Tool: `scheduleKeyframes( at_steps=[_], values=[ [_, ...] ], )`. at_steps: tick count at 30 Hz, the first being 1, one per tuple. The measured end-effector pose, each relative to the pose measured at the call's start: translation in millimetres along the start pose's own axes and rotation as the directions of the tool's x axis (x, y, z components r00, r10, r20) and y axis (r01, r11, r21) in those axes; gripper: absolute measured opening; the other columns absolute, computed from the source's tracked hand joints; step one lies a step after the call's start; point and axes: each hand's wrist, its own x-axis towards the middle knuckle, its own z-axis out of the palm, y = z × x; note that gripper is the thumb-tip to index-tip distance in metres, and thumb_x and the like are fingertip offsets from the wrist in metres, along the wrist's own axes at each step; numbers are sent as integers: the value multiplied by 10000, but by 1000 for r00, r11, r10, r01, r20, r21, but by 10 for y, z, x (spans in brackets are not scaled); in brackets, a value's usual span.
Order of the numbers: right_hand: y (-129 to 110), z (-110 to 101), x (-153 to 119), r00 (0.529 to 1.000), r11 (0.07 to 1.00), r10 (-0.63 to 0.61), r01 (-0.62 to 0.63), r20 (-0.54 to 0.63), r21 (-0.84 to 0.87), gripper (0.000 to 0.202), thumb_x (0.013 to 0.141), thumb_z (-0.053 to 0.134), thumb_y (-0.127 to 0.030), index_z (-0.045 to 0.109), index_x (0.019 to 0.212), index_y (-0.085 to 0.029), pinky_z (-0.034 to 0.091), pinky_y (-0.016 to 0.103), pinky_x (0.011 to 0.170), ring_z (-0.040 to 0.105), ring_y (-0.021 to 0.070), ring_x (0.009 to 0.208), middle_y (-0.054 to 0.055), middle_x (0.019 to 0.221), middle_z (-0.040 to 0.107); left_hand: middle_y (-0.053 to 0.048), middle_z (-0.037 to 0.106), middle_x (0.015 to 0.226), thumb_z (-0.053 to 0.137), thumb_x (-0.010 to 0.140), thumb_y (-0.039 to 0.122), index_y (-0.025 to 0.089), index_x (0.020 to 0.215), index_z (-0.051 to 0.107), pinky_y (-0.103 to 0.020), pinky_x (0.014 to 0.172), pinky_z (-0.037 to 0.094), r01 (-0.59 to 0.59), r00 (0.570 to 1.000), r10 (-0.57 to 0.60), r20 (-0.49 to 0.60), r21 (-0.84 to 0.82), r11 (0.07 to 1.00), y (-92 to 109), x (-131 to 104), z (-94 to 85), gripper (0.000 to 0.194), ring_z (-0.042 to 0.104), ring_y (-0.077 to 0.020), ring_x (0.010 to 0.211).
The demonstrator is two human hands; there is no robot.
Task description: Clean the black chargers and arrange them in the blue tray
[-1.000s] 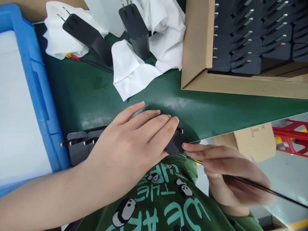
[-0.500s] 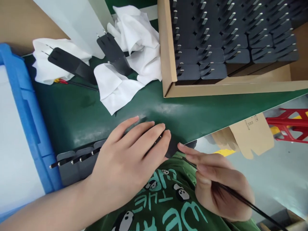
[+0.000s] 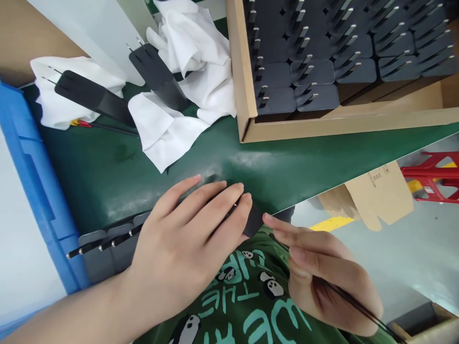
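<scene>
My left hand (image 3: pixel 186 239) lies palm down over a row of dark grey plug adapters (image 3: pixel 107 241) at the near edge of the green table (image 3: pixel 287 167), fingers spread across them. The rightmost adapter (image 3: pixel 254 222) shows just beyond its fingertips. My right hand (image 3: pixel 322 277) is off the table edge, closed on a thin black rod-like tool (image 3: pixel 358 308), and its index fingertip touches that rightmost adapter.
A cardboard box (image 3: pixel 247 110) holding several rows of adapters stands at the back right. White cloths (image 3: pixel 193 62) and two adapters (image 3: pixel 89 98) lie at the back left. A blue bin (image 3: pixel 39 191) borders the left. A red stool (image 3: pixel 433 177) stands on the floor.
The view has shifted so the box and cloths sit lower and further left. My right hand has drawn slightly back and down with the tool. The left hand stays on the adapters.
</scene>
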Motion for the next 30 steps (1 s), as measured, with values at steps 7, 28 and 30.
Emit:
scheduleKeyframes(
  at_steps=[7,28,30],
  values=[
    [21,23,13,998,998,-62,62,14,4,438,752,541,120,582,1157,-43,675,392,802,691,301,1111,152,1107,668,-63,720,1190,663,909,188,156,1152,651,-447,958,494,16,1000,-16,11,10,1000,-1,-17,0,245,701,-255,1021],
    [10,121,-145,996,998,54,-52,-71,31,378,898,530,16,583,1239,-139,660,452,845,678,307,1140,93,1103,673,-86,731,1138,679,906,176,106,1117,687,-459,943,487,-22,998,23,-56,23,1000,-1,-12,42,223,717,-267,976],
    [19,107,-153,995,997,65,-62,-69,41,383,903,530,12,579,1242,-161,657,443,858,676,299,1146,80,1092,673,-85,731,1141,680,907,177,106,1117,688,-461,942,488,-24,998,25,-56,25,999,-2,-7,45,222,718,-267,982]
  ],
)
